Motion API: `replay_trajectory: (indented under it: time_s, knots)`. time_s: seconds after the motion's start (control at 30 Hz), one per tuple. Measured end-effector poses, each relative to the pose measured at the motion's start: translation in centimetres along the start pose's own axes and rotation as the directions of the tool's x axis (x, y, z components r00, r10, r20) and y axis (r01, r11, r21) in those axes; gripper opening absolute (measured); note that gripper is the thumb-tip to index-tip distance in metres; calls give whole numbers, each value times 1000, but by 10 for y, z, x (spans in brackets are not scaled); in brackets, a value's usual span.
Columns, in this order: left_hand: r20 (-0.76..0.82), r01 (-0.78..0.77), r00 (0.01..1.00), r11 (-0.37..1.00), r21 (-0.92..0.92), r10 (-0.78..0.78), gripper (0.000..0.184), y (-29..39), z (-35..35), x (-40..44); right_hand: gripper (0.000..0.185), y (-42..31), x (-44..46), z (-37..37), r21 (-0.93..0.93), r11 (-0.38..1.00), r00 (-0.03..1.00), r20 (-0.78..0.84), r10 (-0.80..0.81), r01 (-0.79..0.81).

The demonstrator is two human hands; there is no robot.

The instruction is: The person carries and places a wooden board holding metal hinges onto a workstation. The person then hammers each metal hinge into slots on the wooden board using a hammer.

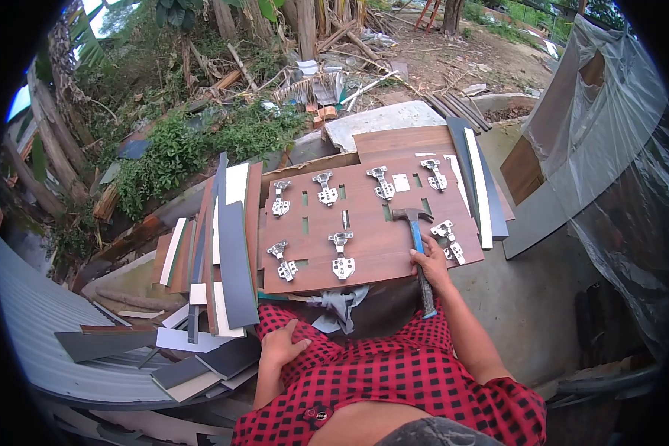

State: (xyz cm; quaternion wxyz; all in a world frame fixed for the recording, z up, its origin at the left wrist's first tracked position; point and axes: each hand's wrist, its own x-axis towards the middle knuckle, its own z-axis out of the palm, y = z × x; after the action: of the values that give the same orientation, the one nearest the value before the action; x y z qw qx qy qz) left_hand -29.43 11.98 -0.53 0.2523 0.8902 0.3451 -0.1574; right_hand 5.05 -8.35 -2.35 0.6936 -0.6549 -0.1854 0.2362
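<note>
My right hand (431, 266) is wrapped round the blue handle of a claw hammer (416, 241), whose dark head lies over the right part of a brown wooden board (379, 256). Metal hinges are spread over the board in two rows, among them one (342, 256) at the lower middle and one (447, 241) just right of the hammer. Between them show several rectangular slots, and a small white plate (401, 183) sits near the top. My left hand (282, 345) rests on my thigh with its fingers apart, holding nothing.
Stacked board strips (236, 260) lie left of the brown board, with more offcuts (189, 372) below them. Dark and white strips (478, 186) stand at its right. A plastic-covered panel (609, 149) is farther right. Plants (171, 152) and debris lie beyond.
</note>
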Motion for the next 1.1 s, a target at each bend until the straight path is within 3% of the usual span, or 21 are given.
replay_trajectory:
  time_s: [0.3,0.5,0.6,0.7,0.77,0.83,1.1]
  knots:
    - [-73,-11,997,1000,-19,9,75,-9,8,1,58,2,2,2,-9,1000,1000,-10,9,-9]
    - [0,-6,1000,993,-119,6,74,-7,-8,6,58,-5,-1,3,-13,999,999,-13,31,-32]
    - [-128,-173,982,934,-313,139,66,5,-25,8,58,-3,1,4,4,999,999,-30,35,-35]
    - [-332,-287,932,857,-427,147,59,24,-31,15,57,-9,1,4,-15,995,995,-24,97,-97]
    - [-401,-320,901,878,-356,166,56,39,-39,22,50,-9,2,5,-33,995,995,-27,95,-96]
    - [-553,-417,798,883,-217,241,53,44,-32,33,46,-8,1,5,-24,996,996,-20,89,-89]
    - [-607,-500,718,859,-107,342,54,85,-26,80,45,-10,-1,5,-53,993,994,-22,104,-105]
